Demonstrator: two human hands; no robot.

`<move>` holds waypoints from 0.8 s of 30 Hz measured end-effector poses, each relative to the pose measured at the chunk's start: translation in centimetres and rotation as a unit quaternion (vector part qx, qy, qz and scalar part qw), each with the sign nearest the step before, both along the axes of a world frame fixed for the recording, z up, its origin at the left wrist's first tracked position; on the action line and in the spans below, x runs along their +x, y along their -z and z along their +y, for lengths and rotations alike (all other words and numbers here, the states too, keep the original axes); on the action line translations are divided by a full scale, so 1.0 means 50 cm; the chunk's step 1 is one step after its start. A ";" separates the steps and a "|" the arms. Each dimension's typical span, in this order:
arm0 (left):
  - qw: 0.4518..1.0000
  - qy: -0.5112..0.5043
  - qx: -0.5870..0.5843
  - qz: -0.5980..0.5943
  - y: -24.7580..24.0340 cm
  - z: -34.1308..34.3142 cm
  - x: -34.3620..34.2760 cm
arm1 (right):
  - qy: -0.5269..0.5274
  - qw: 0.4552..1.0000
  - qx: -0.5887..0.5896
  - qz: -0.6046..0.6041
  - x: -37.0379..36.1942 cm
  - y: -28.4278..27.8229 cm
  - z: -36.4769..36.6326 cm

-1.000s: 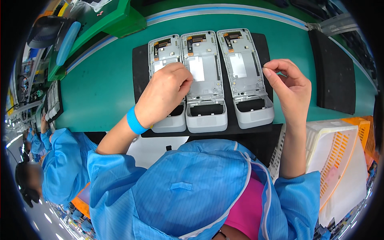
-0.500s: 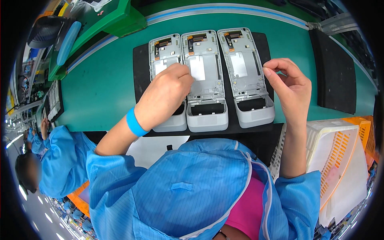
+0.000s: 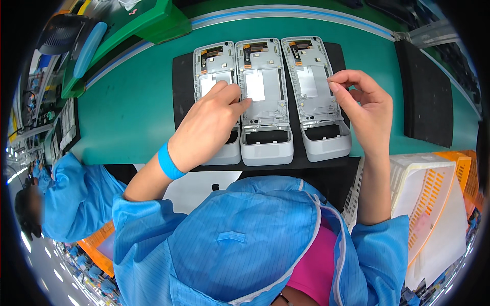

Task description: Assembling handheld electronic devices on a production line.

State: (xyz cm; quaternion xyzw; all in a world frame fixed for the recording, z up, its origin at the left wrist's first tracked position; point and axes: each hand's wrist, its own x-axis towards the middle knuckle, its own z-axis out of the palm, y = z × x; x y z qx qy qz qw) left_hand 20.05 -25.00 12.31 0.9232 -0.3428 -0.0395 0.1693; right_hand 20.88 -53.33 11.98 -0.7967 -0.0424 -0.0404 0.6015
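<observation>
Middle grey housing (image 3: 268, 108), one, on black mat (image 3: 182, 97); left housing (image 3: 216, 65), right housing (image 3: 312, 104), flanking it; my left grip (image 3: 204, 125), at its left edge, fingers bent, holding or not I cannot tell; my right grip (image 3: 368, 104), farther right of it, thumb and forefinger pinched together; green surface (image 3: 125, 109), beneath

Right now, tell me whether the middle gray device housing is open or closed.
Open: the middle gray device housing shows its inner side uncovered, with an orange-and-black flex cable and a pale rectangular patch exposed.
</observation>
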 end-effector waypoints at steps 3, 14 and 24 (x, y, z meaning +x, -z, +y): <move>1.000 -0.002 -0.017 0.012 -0.001 0.017 0.008 | -0.006 1.000 -0.003 0.003 0.008 -0.004 0.007; 0.895 -0.331 -0.300 -0.005 0.044 0.152 -0.054 | -0.132 0.977 -0.164 -0.044 0.068 -0.010 0.022; 0.884 -0.388 -0.195 -0.171 0.147 0.170 -0.166 | -0.213 0.940 -0.262 -0.058 0.041 0.028 0.020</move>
